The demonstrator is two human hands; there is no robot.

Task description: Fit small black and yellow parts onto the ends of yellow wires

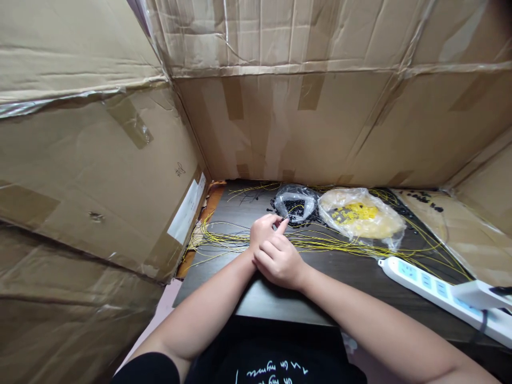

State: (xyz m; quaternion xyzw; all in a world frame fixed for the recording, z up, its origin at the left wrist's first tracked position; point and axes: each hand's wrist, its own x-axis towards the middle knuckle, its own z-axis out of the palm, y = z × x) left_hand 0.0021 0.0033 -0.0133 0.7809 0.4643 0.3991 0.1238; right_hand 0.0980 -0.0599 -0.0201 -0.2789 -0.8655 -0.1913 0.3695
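Note:
My left hand (264, 230) is closed in a pinch, with a small black piece (284, 218) at its fingertips. A thin yellow wire (294, 209) curves near that piece. Crossed over my left wrist, my right hand (282, 262) has its fingers curled; what they grip, if anything, is hidden. Just beyond the fingertips stands an open clear plastic bag (308, 198) of small black pieces (294, 207), some spilled around it. A long bundle of yellow wires (332, 242) runs across the dark table behind my hands.
Right of the black pieces lies another clear bag (392, 226) with small yellow parts (356, 213). A white power strip (424, 282) with a plug in it lies at the right. Cardboard walls (280, 128) enclose the table (276, 301). More black bits (426, 200) rest on a cardboard sheet (472, 240).

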